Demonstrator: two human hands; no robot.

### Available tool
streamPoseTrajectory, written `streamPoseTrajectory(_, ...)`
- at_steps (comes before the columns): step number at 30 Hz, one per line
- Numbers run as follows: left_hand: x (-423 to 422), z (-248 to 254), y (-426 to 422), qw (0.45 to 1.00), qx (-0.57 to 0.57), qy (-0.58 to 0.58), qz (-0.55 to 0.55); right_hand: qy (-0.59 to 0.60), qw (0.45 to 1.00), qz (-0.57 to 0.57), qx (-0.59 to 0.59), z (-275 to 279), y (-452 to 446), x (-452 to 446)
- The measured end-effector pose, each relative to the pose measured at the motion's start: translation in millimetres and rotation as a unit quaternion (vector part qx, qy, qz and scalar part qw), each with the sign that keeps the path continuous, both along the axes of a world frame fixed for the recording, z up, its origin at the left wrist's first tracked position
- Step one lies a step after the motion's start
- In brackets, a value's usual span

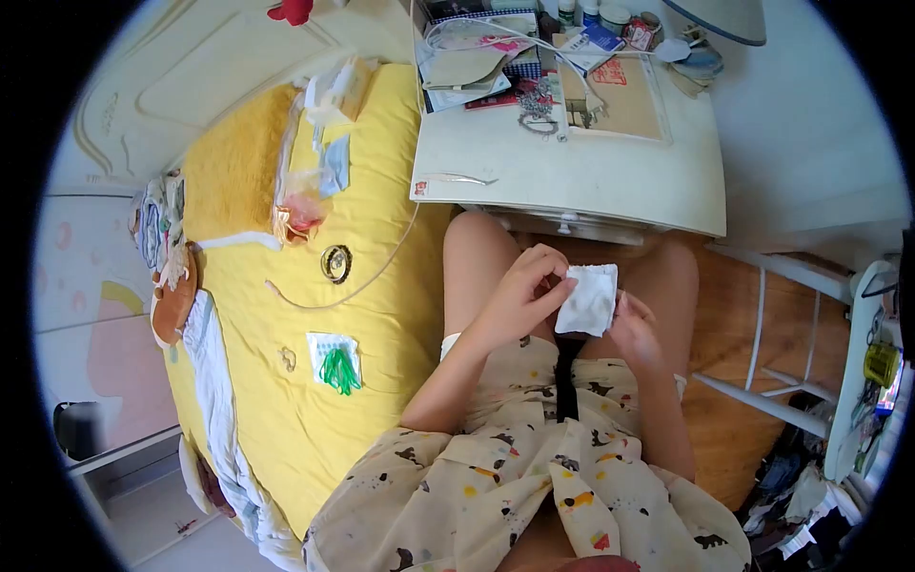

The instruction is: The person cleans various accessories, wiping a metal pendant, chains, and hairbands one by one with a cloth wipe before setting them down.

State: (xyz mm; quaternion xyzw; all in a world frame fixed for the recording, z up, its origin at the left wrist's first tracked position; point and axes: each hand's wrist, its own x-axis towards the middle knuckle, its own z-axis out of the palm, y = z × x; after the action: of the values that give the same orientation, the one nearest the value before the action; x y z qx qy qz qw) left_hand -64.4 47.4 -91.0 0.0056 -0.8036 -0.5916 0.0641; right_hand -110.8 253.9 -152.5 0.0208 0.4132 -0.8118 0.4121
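Note:
A small white pouch (pixel 588 303), soft and wrinkled with an uneven upper edge, is held up above my lap between both hands. My left hand (pixel 526 294) pinches its upper left side, with the fingers curled. My right hand (pixel 636 327) grips its right edge lower down, some fingers hidden behind it. Whether anything is inside the pouch I cannot tell. On the bed to the left, a bundle of green cords (pixel 339 370) lies on a white patterned packet (pixel 329 343). A black and gold round item (pixel 335 264) rests farther up the bed.
A white nightstand (pixel 572 181) stands in front of my knees, bearing tweezers (pixel 459 178), a beaded bracelet (pixel 538 124), papers and bottles. A pale cable (pixel 381 265) crosses the yellow bed (pixel 257 400). At the right is a white-legged rack (pixel 762 405).

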Motion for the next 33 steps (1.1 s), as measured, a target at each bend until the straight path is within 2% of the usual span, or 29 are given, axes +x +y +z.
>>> streamPoseTrajectory(6,-25,-15,-6,0.999,0.050,-0.014,-0.015,0.003,0.996,0.014,0.089,-7,4,-16)
streamPoseTrajectory(9,-47,-5,-17,0.999,-0.011,-0.040,0.015,-0.005,0.995,0.008,0.100,-3,1,-25)
streamPoseTrajectory(13,-89,2,-45,0.980,-0.089,-0.070,0.166,0.000,0.995,0.013,0.102,-6,2,-32)
streamPoseTrajectory(16,-124,-19,-68,0.958,-0.203,0.043,0.196,-0.010,0.994,0.016,0.108,-8,4,-35)
streamPoseTrajectory(25,-164,-49,-65,0.942,-0.281,0.090,0.158,-0.041,0.993,-0.011,0.106,-14,8,-36)
streamPoseTrajectory(33,-164,-48,-56,0.926,-0.314,0.087,0.192,-0.036,0.992,-0.014,0.124,-18,10,-35)
